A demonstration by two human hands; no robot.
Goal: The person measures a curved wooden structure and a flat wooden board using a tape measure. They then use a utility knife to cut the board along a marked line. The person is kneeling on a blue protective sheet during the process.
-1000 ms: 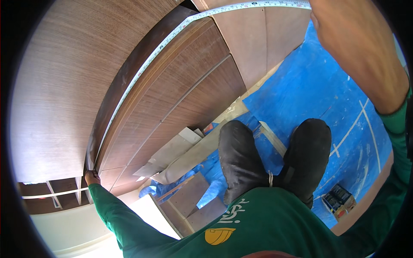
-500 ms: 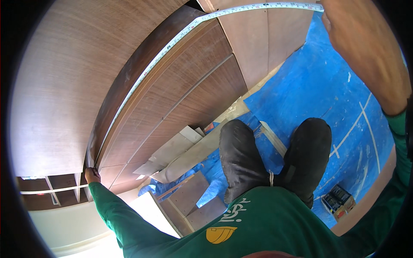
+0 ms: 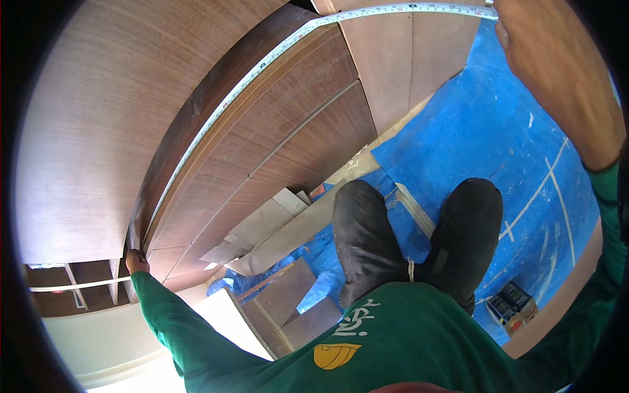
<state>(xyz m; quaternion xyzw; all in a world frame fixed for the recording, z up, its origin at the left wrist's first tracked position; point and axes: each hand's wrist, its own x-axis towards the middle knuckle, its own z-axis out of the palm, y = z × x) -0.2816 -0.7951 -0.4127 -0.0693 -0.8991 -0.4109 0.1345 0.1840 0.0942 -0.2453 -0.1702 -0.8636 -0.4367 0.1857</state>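
A pale tape measure blade (image 3: 262, 64) stretches along the front edge of a dark recessed ledge (image 3: 196, 111) on a brown wood cabinet. At the cabinet's left end my left hand (image 3: 136, 261) is closed on the blade's end, its fingers small and partly hidden. My right hand (image 3: 531, 33), at the upper right, grips the other end of the blade; its fingertips are partly cut off by the picture's rim. Between the cabinet's corner and my right hand the blade spans past a lighter plywood panel (image 3: 380, 59).
Brown cabinet fronts (image 3: 308, 131) rise beside me. Blue sheeting (image 3: 524, 131) with pale tape strips covers the floor. Loose boards (image 3: 295, 219) lie by the cabinet's base, near my knees. A box of dark items (image 3: 511, 304) sits at lower right, and an open slatted frame (image 3: 78, 288) at far left.
The view has shifted very slightly. Both hands keep hold of the tape measure, which still lies along the ledge.
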